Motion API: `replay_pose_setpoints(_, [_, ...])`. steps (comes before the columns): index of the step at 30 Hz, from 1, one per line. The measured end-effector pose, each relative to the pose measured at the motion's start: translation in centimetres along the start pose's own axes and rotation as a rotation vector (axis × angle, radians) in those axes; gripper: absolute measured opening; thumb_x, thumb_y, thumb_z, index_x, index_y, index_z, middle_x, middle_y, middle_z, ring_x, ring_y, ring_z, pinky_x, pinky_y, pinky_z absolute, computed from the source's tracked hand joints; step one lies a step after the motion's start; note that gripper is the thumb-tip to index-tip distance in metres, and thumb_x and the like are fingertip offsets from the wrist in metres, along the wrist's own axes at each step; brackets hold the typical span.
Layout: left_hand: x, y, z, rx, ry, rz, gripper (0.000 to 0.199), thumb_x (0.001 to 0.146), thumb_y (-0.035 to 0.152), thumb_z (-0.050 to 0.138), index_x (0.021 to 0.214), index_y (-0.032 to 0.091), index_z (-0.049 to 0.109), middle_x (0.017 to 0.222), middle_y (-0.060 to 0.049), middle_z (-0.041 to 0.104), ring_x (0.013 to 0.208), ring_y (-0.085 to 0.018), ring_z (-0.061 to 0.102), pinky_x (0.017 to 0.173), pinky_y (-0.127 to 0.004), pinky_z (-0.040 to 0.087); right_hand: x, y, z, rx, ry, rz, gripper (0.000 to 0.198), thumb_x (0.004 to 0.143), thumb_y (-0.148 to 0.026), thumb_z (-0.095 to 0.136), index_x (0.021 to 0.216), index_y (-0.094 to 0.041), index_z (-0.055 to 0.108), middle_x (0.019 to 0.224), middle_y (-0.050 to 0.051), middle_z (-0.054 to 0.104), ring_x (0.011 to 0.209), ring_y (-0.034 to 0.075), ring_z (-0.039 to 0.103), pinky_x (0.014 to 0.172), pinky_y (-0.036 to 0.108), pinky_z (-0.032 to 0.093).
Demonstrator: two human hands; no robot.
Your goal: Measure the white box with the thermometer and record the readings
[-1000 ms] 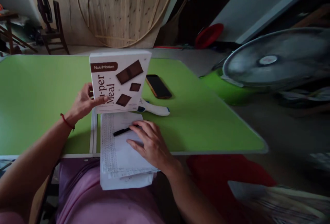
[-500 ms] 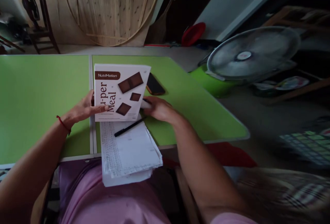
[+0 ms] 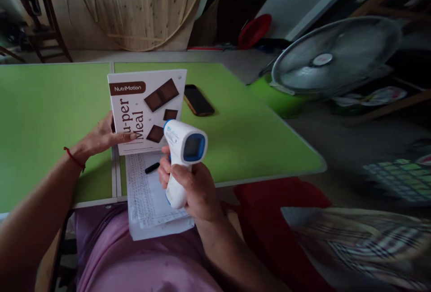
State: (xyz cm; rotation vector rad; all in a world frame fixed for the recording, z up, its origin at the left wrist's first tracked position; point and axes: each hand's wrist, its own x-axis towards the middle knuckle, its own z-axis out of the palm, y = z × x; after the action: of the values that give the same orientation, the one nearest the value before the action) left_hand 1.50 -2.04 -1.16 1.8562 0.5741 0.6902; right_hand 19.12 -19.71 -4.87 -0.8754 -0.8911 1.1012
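My left hand (image 3: pixel 104 135) grips the lower left side of a white NutriMotion box (image 3: pixel 134 121), thumb across its front and fingers hidden behind. The box stands upright above the table, its printed face toward me. In my right hand (image 3: pixel 191 184) is a white and blue infrared thermometer (image 3: pixel 180 144), held by its handle, its small dark screen facing me and its front end toward the box. Under them lies a stack of handwritten papers (image 3: pixel 138 207), jutting over the table's near edge. A black pen (image 3: pixel 152 167) rests on the papers, partly hidden by my right hand.
A phone (image 3: pixel 198 100) lies on the green table (image 3: pixel 256 135) behind the box. To the right of the table stands a large round fan (image 3: pixel 303 67). A red cloth (image 3: pixel 279 211) and a plaid cloth (image 3: pixel 377 247) are at lower right. A wooden chair (image 3: pixel 50 27) stands far left.
My right hand has come out from behind the box's right side, bringing the thermometer in front of it. The box has shifted slightly left and up in view, still in my left hand.
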Motion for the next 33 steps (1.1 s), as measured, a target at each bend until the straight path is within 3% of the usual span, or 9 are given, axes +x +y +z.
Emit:
replay_pose_setpoints(8, [0.0, 0.8, 0.1, 0.023, -0.051, 0.065, 0.055, 0.080, 0.047, 0.088, 0.118, 0.013, 0.067, 0.111, -0.013, 0.079, 0.111, -0.032, 0.073, 0.097, -0.045, 0.062, 0.5, 1.5, 0.3, -0.018, -0.014, 0.044, 0.043, 0.077, -0.054, 0.083, 0.099, -0.023, 0.064, 0.065, -0.007, 0.053, 0.054, 0.011, 0.048, 0.054, 0.030, 0.042])
replay_pose_setpoints(17, [-0.1, 0.3, -0.1, 0.038, -0.048, 0.058, 0.062, 0.085, 0.049, 0.084, 0.131, 0.013, 0.062, 0.132, -0.018, 0.074, 0.111, -0.030, 0.073, 0.093, -0.040, 0.062, 1.1, 2.2, -0.1, -0.132, 0.007, 0.074, 0.033, 0.081, -0.051, 0.077, 0.096, -0.023, 0.066, 0.067, -0.005, 0.055, 0.056, 0.012, 0.048, 0.056, 0.031, 0.043])
replay_pose_setpoints(33, [-0.3, 0.9, 0.1, 0.057, -0.029, 0.044, 0.058, 0.086, 0.053, 0.082, 0.127, 0.016, 0.067, 0.130, -0.014, 0.074, 0.118, -0.033, 0.071, 0.101, -0.045, 0.060, 1.6, 1.6, 0.1, -0.195, 0.021, 0.078, 0.031, 0.081, -0.052, 0.076, 0.087, -0.023, 0.064, 0.062, -0.005, 0.054, 0.056, 0.013, 0.049, 0.055, 0.031, 0.042])
